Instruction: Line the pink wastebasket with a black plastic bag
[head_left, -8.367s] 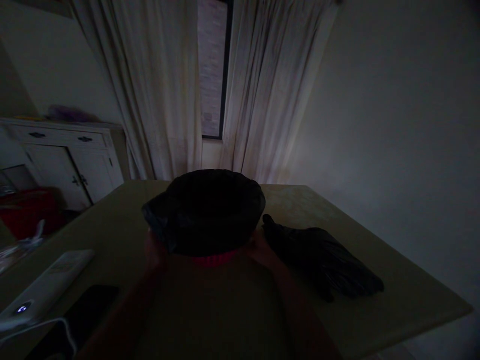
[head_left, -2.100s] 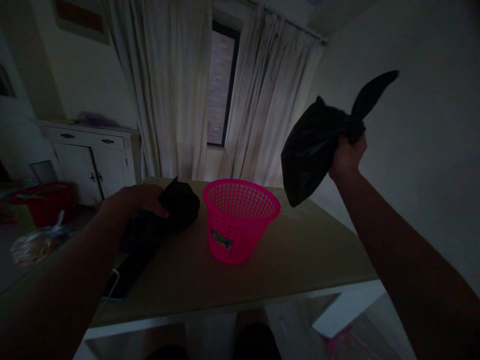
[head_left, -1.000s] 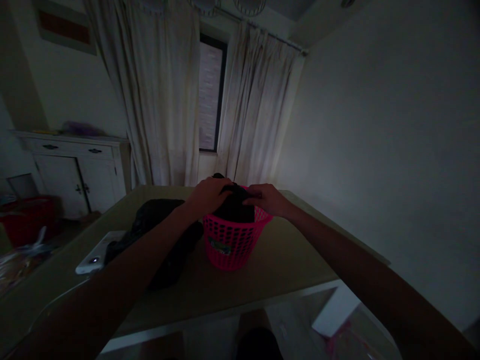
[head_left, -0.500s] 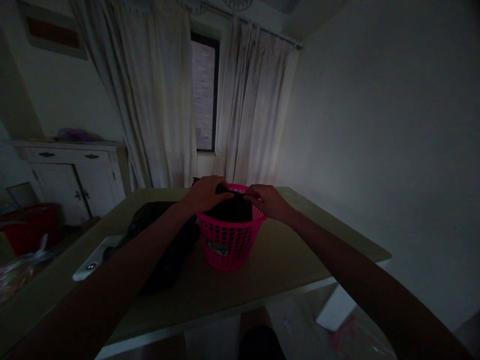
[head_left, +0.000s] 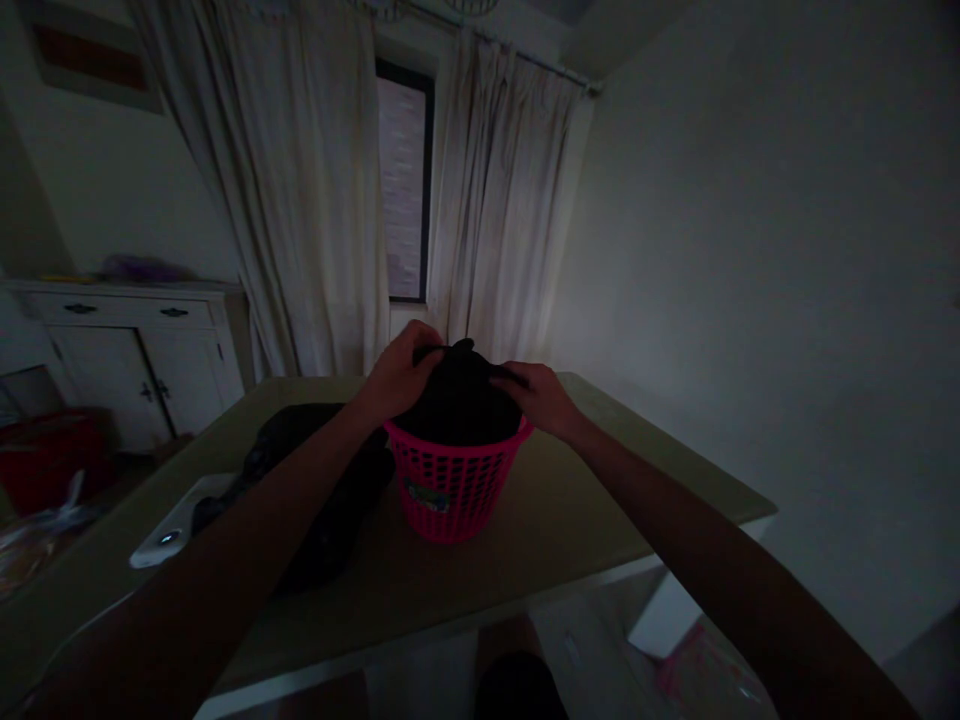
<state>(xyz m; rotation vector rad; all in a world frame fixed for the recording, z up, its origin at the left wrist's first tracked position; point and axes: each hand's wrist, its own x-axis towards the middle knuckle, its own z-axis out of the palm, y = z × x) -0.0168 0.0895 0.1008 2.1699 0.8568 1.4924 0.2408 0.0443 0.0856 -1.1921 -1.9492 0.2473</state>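
A pink plastic basket (head_left: 454, 490) with a perforated wall stands upright on the table. Black cloth (head_left: 465, 405) bulges at its mouth and rises above the rim; its exact kind is too dark to tell. My left hand (head_left: 401, 372) is closed on the cloth's upper left edge. On the other side, my right hand (head_left: 538, 395) pinches the cloth's right edge above the rim. A dark heap (head_left: 345, 520), seemingly also black fabric, lies left of the basket, partly hidden behind my left forearm.
The greenish tabletop (head_left: 577, 510) extends to both sides. A white device (head_left: 169, 540) with a small lit display lies at left. Behind stand a white cabinet (head_left: 112, 350) and curtains (head_left: 315, 200). A red container (head_left: 45, 455) is on the floor at left.
The black cloth has come up higher above the basket's rim and spread wider. My left hand has risen slightly, and the hands are farther apart.
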